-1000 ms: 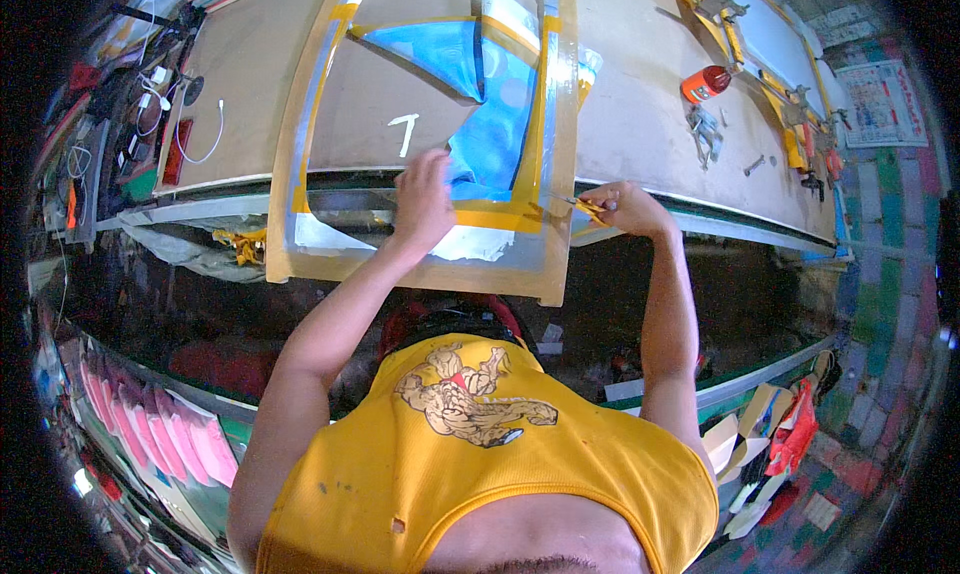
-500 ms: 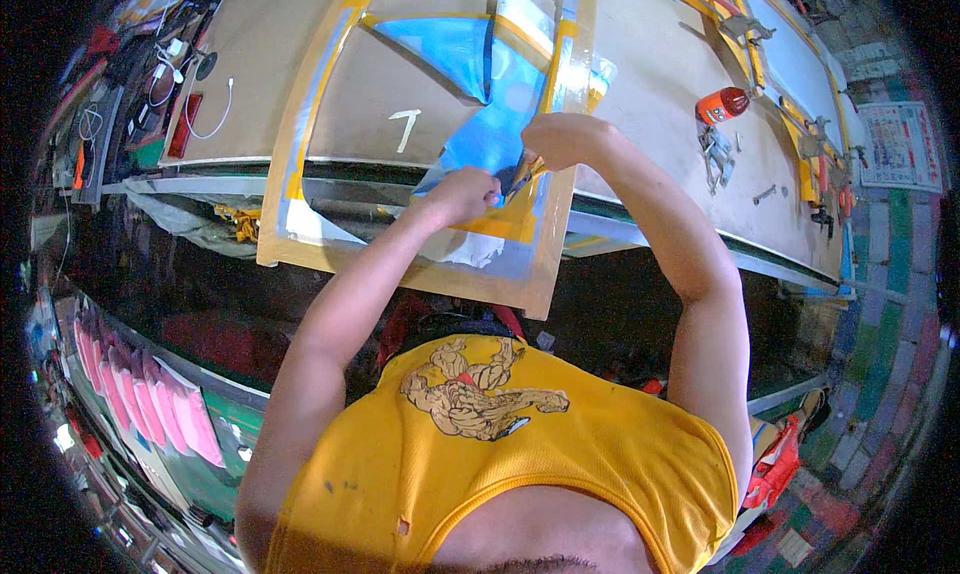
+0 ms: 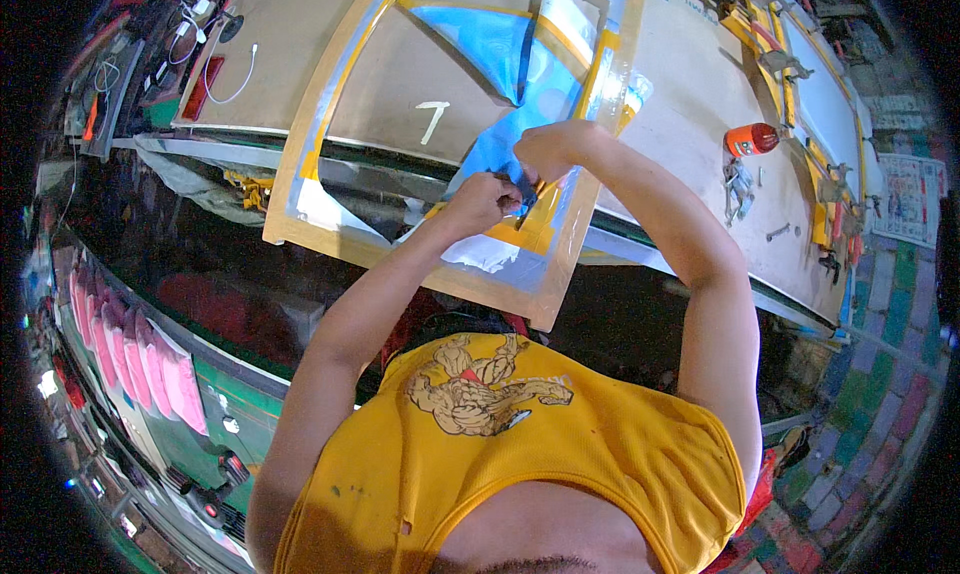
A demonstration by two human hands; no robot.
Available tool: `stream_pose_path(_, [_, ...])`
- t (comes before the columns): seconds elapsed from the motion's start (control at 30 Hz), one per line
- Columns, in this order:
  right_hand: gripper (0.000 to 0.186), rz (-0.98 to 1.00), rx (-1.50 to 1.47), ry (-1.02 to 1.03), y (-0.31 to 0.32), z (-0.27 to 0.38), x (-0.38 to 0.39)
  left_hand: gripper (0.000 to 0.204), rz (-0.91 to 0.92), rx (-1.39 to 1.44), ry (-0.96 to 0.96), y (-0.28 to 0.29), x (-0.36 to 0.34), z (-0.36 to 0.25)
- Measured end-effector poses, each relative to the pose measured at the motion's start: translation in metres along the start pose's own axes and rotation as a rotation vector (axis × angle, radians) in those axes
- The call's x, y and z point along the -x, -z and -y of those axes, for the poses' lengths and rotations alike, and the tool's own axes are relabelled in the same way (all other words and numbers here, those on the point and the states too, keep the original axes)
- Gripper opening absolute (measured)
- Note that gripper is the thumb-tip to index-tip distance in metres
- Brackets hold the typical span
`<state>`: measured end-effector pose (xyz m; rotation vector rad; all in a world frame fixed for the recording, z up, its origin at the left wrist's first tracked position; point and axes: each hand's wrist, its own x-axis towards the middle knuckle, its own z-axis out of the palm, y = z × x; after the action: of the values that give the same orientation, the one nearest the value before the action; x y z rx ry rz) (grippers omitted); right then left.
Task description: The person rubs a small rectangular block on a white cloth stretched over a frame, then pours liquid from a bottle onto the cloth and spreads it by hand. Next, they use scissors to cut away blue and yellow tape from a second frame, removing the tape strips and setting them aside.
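Note:
A wooden frame [image 3: 530, 294] with yellow and silvery tape holds blue sheet material [image 3: 475, 39] with loose flaps and white patches. My left hand [image 3: 482, 202] is closed on the lower edge of the blue sheet, at the frame's lower right. Beside it, my right hand [image 3: 555, 149] is closed around what look like yellow-handled scissors [image 3: 526, 204], their dark blades pointing down beside my left fingers. My fingers partly hide the tool and the sheet's edge.
The frame overhangs the front of a workbench [image 3: 680, 84]. An orange-red bottle [image 3: 750, 140], metal tools [image 3: 738, 191] and yellow clamp bars [image 3: 770, 59] lie to the right. White cables [image 3: 235, 94] lie at the left. Pink pieces [image 3: 140, 354] stand lower left.
My right hand has moved left and up with the tool onto the blue sheet. My left hand has moved right to meet it and closed on the sheet. The view has rotated slightly.

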<state>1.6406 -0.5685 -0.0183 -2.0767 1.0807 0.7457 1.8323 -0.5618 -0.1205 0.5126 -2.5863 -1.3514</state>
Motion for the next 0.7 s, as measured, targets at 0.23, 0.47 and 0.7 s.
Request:
stream_pose_path(0.23, [0.018, -0.087, 0.098, 0.230, -0.033, -0.021, 0.004, 0.014, -0.011, 0.157, 0.108, 0.001, -0.001, -0.008])
stream_pose_path(0.47, [0.014, -0.169, -0.200, 0.110, -0.045, -0.015, 0.014, 0.013, -0.033, 0.256, 0.151, -0.002, 0.000, -0.002])
stream_pose_path(0.7, [0.014, -0.227, -0.163, 0.156, -0.047, -0.008, 0.018, 0.011, 0.001, 0.278, 0.103, 0.002, 0.003, -0.004])
